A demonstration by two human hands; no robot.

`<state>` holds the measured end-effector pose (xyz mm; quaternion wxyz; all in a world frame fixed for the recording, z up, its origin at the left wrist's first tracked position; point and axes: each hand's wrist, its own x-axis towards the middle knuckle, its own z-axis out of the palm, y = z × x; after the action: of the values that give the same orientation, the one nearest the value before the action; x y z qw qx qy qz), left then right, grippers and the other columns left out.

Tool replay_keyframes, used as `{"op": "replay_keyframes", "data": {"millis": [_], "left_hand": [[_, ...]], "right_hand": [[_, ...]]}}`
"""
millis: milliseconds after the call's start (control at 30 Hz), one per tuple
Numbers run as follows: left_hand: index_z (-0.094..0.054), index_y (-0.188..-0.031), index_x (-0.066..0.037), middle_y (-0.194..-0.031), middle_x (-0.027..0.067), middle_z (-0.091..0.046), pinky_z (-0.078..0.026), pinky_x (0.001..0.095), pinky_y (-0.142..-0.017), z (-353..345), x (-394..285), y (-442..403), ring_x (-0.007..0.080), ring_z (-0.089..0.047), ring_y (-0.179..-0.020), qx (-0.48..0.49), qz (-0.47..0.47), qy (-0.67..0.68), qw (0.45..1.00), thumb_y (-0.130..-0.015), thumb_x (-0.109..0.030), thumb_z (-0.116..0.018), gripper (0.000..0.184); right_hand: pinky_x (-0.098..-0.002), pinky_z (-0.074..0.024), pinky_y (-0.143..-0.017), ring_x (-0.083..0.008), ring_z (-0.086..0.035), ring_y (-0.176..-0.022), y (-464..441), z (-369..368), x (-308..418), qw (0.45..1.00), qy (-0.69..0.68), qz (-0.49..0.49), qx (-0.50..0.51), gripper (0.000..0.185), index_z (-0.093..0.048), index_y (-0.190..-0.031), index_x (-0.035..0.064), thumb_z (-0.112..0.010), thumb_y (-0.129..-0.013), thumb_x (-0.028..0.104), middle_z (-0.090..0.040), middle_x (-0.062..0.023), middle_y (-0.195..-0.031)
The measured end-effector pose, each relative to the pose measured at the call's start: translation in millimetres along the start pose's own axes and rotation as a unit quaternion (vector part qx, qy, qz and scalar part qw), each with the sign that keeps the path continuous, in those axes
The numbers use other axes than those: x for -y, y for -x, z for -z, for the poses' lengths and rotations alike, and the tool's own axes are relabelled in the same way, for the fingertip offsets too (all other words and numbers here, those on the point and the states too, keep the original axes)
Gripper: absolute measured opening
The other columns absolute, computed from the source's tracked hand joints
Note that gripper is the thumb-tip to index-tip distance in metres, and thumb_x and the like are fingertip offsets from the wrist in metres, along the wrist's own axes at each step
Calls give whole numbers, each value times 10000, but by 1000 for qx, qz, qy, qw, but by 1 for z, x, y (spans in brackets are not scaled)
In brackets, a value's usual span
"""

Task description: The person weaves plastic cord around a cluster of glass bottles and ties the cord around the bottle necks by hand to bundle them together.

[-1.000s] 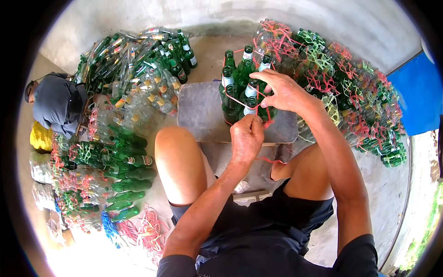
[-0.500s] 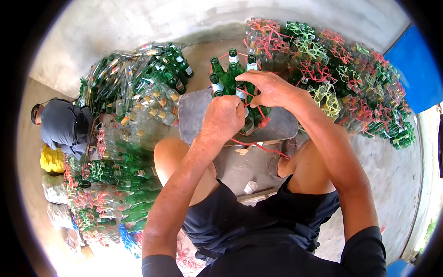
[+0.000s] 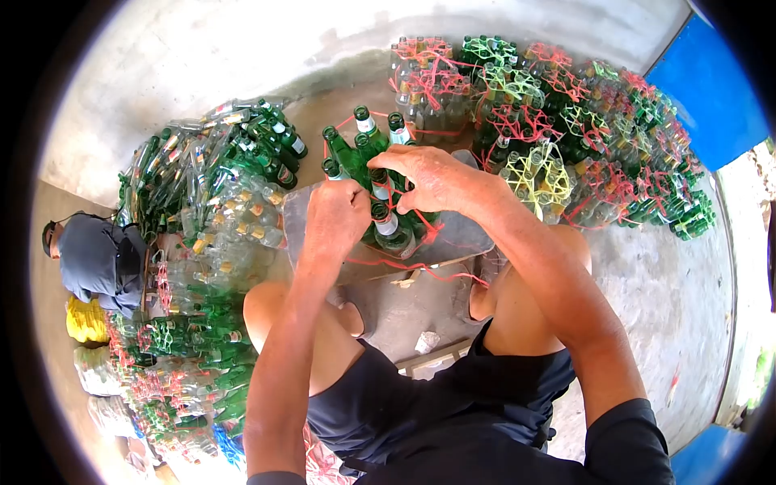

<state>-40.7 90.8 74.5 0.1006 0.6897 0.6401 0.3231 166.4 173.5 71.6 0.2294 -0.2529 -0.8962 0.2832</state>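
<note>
Green bottles (image 3: 394, 234): standing in a close cluster on the grey tabletop (image 3: 470, 235), between your two hands.
Left hand (image 3: 335, 215): curled into a fist just beside the near-left necks, apparently clamped on the red cord (image 3: 404, 265).
Right hand (image 3: 432, 182): your thumb and fingers are parted, arched over the necks on the right of the cluster.
Cord path: it passes around the bottles, with a bunched knot (image 3: 432, 233) at the near right and a loose length along the tabletop's front edge.
Cord tension: you seem to be working the cord around the necks; draw it evenly and low, since a sharp sideways tug could tip an outer bottle.
Bracing: let your right hand steady the necks while the left pulls, and keep the loose length off your right foot (image 3: 478, 300).
Behind your knuckles: the grip on the cord is hidden, so its hold is a judgement.
Under your right hand: some necks and strands are covered; you cannot tell whether the fingertips touch glass or cord, nor count every bottle.
</note>
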Motion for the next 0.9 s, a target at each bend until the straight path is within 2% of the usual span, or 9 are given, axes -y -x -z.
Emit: {"op": "replay_keyframes", "data": {"millis": [100, 200, 233, 333, 433, 633, 733, 833, 900], "left_hand": [[-758, -822, 27, -740, 264, -675, -561, 455, -637, -2, -3, 15, 418, -725, -697, -6, 71, 54, 996, -856, -64, -634, 157], [-765, -827, 21, -707, 259, -665, -548, 426, -609, -11, -2, 26, 381, -718, -643, -48, 114, 81, 989, -856, -73, -651, 150], [-774, -854, 33, -670, 209, -689, -526, 389, -591, -13, 0, 31, 260, -690, -578, -41, 140, 91, 985, -879, -81, -673, 154], [-781, -894, 57, -656, 111, -709, -494, 328, -577, -24, -2, 43, 113, -616, -597, -104, 197, 217, 950, -901, -73, -703, 152], [-802, -991, 60, -790, -22, -718, -421, 246, -589, -30, -10, 52, 31, -538, -678, -134, 234, 274, 923, -930, -67, -735, 156], [-780, -991, 73, -726, -16, -694, -440, 226, -577, -35, -18, 66, 14, -548, -656, -200, 205, 325, 901, -948, -25, -710, 128], [-775, -1011, 70, -726, -19, -692, -432, 215, -580, -32, -26, 75, 9, -544, -656, -204, 256, 331, 885, -958, -41, -728, 132], [-772, -1026, 69, -735, -28, -694, -441, 215, -588, -38, -22, 84, 11, -551, -657, -197, 281, 400, 850, -968, -51, -738, 137], [-776, -1021, 58, -718, -33, -679, -408, 215, -541, -41, -21, 83, 10, -527, -614, -197, 322, 469, 799, -967, -59, -745, 133]], "right_hand": [[-455, -555, -987, -363, -665, -1187, 1, 2, 6, 1000, 0, -12, 7, 758, -620, -1391, 40, -889, -683, 31, -667, -150, -1307], [-448, -550, -1001, -361, -662, -1203, 0, 3, 10, 999, 8, -27, 17, 763, -608, -1417, 63, -881, -705, 32, -662, -142, -1332], [-447, -549, -1006, -360, -660, -1209, 0, 6, 14, 999, 10, -38, 24, 766, -606, -1423, 70, -881, -709, 33, -661, -139, -1337], [-444, -550, -1004, -355, -660, -1202, 1, 5, 12, 999, 10, -34, 21, 757, -607, -1418, 94, -880, -715, 40, -662, -123, -1331], [-457, -554, -976, -360, -661, -1158, 2, 2, 11, 1000, 4, -29, 5, 732, -614, -1380, 93, -882, -701, 43, -673, -111, -1264], [-450, -547, -1008, -357, -652, -1206, 0, 2, 11, 999, -1, -39, 18, 753, -605, -1405, 99, -883, -706, 42, -672, -131, -1297], [-434, -551, -1018, -347, -654, -1214, 0, 3, 12, 999, 3, -46, 23, 777, -601, -1436, 95, -881, -713, 41, -666, -154, -1356], [-418, -583, -964, -317, -681, -1158, -1, 3, 13, 999, 5, -46, 29, 805, -603, -1459, 86, -886, -709, 12, -661, -168, -1390], [-415, -589, -946, -301, -698, -1109, -3, 5, 17, 998, 8, -54, 34, 804, -599, -1462, 87, -879, -713, 4, -666, -167, -1384]]}}
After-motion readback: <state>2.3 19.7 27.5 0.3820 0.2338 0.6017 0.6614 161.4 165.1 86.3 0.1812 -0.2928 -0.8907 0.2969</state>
